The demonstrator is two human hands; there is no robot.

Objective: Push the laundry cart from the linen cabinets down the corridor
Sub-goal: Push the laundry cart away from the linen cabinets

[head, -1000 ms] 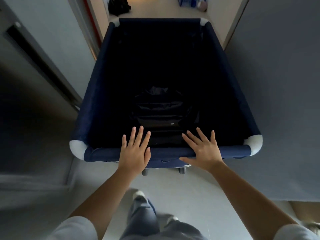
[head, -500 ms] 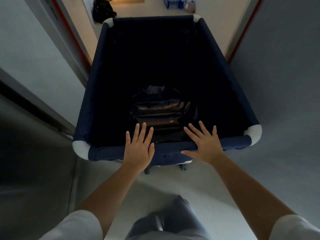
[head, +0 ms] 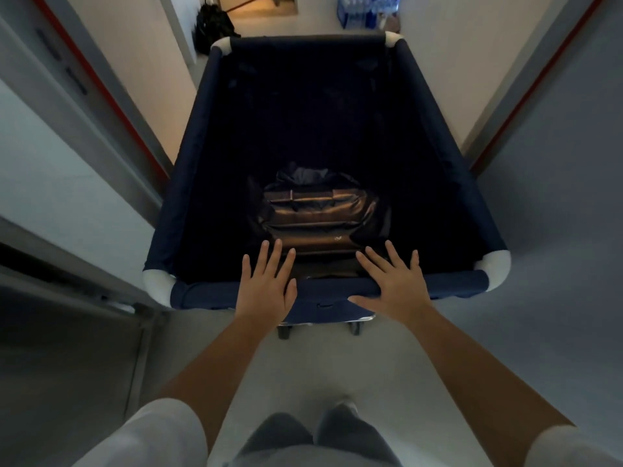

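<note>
Corridor floor (head: 337,365), pale and smooth, between a grey wall with a door frame at left and a plain grey wall (head: 556,197) at right; red-edged door frames flank the passage. Laundry cart (head: 209,129) fills the passage centre: navy fabric sides, white corner caps, a dark bag (head: 317,214) lying on its bottom. Left hand (head: 266,288) and right hand (head: 394,284) lie flat, fingers spread, on the cart's near rail (neither grips it). Black bag (head: 212,25) and blue bottle pack (head: 364,10) stand beyond the cart.
</note>
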